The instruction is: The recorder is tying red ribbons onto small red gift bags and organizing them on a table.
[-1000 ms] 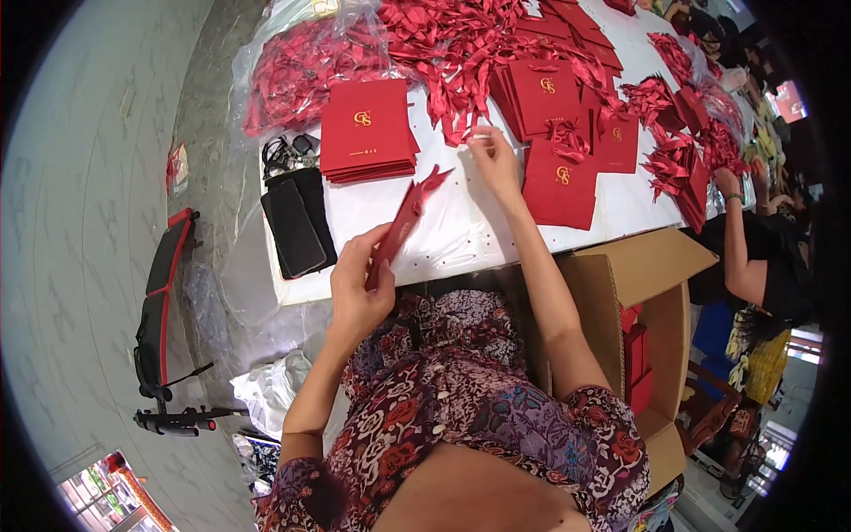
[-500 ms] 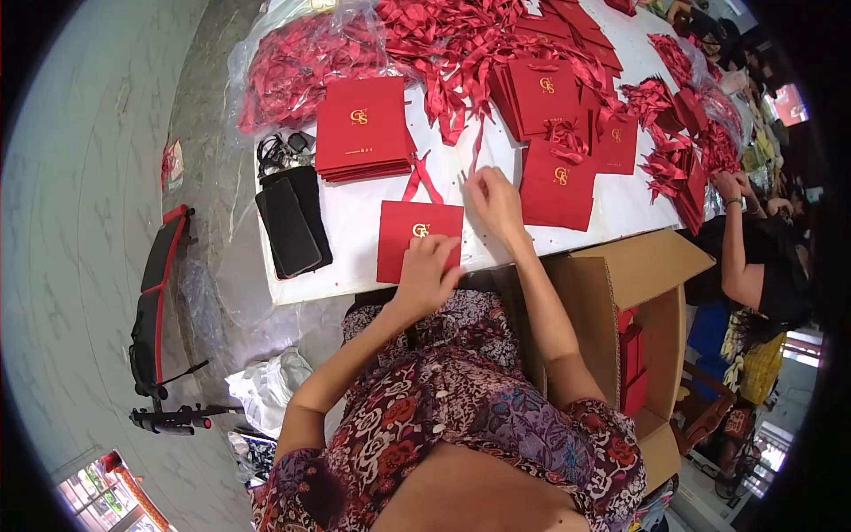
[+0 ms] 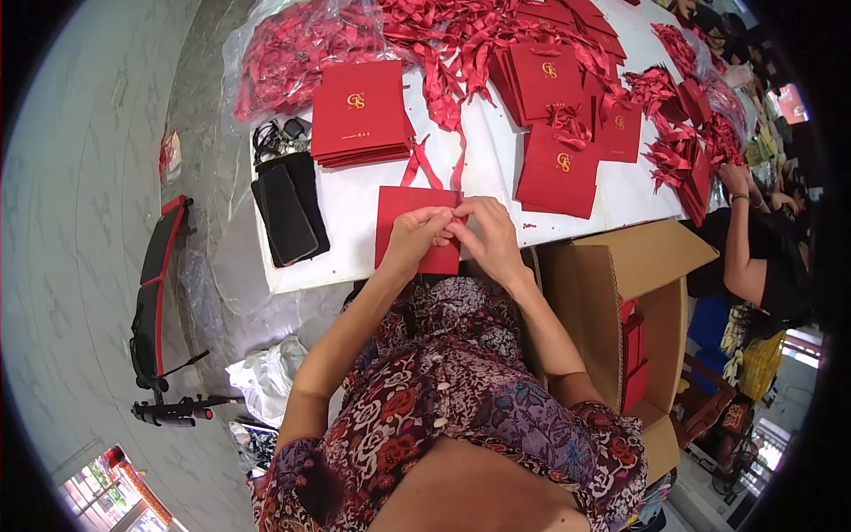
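A red paper gift bag [image 3: 399, 202] lies flat at the table's near edge, partly covered by my hands. Above it my left hand [image 3: 418, 235] and my right hand [image 3: 492, 238] meet, fingertips pinched together. Between them they grip the end of a red ribbon [image 3: 459, 164], which trails up toward the ribbon heap. Fingers hide the exact hold. Just beyond the bag lies another loose red ribbon [image 3: 424, 164], close to a stack of red bags [image 3: 359, 111].
On the white table [image 3: 355, 208], a black phone [image 3: 285, 222] rests on dark cloth at left. Tangled ribbons [image 3: 443, 66] fill the back; finished-looking bags [image 3: 558, 173] lie right. An open cardboard box [image 3: 576, 301] stands beside me. At far right a person's arm [image 3: 740, 239] reaches over ribbons.
My right hand has drawn a ribbon end toward me and down to the bag. My left hand has lifted from lying on the bag and joined it in a pinch.
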A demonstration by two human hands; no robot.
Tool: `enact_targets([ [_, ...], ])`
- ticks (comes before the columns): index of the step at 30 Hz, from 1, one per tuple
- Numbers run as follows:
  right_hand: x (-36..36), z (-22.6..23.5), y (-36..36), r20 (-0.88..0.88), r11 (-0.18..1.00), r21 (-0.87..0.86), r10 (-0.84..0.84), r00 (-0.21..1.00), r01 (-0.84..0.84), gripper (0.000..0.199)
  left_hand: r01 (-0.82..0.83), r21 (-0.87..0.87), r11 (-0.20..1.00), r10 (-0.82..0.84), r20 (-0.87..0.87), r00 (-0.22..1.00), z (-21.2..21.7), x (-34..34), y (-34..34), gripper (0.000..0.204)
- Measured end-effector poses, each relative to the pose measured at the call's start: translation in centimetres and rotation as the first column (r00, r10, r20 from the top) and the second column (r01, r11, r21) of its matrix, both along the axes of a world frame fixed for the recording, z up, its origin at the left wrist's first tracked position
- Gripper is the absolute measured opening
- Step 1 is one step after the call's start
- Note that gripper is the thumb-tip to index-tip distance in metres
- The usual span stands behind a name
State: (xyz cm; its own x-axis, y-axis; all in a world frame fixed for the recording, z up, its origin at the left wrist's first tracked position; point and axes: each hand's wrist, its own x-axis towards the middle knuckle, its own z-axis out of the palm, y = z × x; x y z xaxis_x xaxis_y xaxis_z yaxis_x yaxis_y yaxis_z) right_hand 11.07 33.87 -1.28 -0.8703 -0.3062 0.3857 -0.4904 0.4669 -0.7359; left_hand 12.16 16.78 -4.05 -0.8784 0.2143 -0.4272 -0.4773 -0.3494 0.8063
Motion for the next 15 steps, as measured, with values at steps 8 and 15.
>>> enact_targets([
  [8,1.0,1.8,2.1,0.154,0.963,-0.221,-0.121,0.981,0.153,0.011,-0.452,-0.723,0.523,-0.353,-0.666,0.657,-0.2,-1.4,-1.9,0.032],
  [15,0.2,-0.2,0.1,0.221,0.992,-0.076,-0.081,0.972,0.100,0.013,-0.439,-0.866,0.240,-0.563,-0.492,0.663,0.0,-2.1,-1.9,0.053],
])
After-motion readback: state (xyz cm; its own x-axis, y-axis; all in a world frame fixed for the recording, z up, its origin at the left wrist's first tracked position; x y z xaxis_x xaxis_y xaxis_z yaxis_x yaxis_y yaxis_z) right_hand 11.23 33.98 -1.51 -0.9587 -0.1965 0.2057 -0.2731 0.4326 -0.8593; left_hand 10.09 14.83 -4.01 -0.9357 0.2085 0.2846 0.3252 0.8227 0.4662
